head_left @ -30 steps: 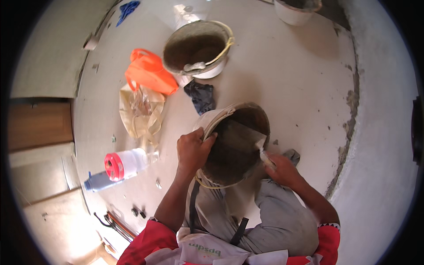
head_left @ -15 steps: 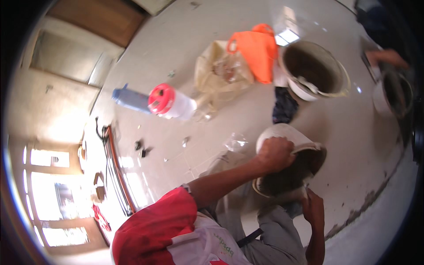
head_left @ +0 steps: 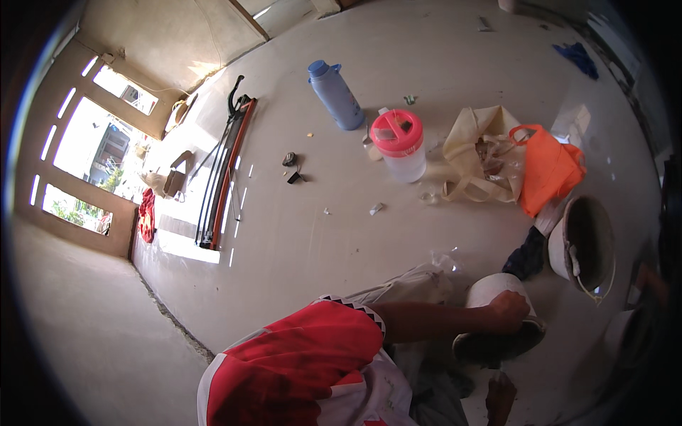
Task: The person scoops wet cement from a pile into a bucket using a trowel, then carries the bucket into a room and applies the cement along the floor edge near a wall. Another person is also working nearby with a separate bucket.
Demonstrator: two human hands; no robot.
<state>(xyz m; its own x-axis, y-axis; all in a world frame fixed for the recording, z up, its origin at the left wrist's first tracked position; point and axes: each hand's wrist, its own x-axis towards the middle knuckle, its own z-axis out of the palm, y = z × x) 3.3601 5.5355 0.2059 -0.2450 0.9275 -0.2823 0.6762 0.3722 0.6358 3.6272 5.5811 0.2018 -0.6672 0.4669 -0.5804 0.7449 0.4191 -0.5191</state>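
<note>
A small whitish bucket (head_left: 485, 287) lies tipped over at the lower right, its dark, dirty mouth facing me. Gripping its rim from above is my left hand (head_left: 509, 311), fingers closed on the edge. Just below the mouth is my right hand (head_left: 501, 396), dim and partly cut off by shadow. Its fingers look closed around a thin piece that points into the bucket; I cannot make out what it is. The bucket's inside is too dark to read. A dark crumpled cloth (head_left: 524, 254) lies beyond the bucket.
A larger bucket (head_left: 560, 241) with a wire handle stands right, beside an orange bag (head_left: 550, 170) and a beige tote (head_left: 465, 177). Farther off are a pink-lidded jug (head_left: 398, 142), a blue bottle (head_left: 337, 98) and a tile cutter (head_left: 229, 177). Another person's arm (head_left: 648, 278) shows dimly at right.
My view has swung left, so the things on the floor sit farther right in the picture. My left hand still grips the tipped bucket, and my right hand stays by its mouth.
</note>
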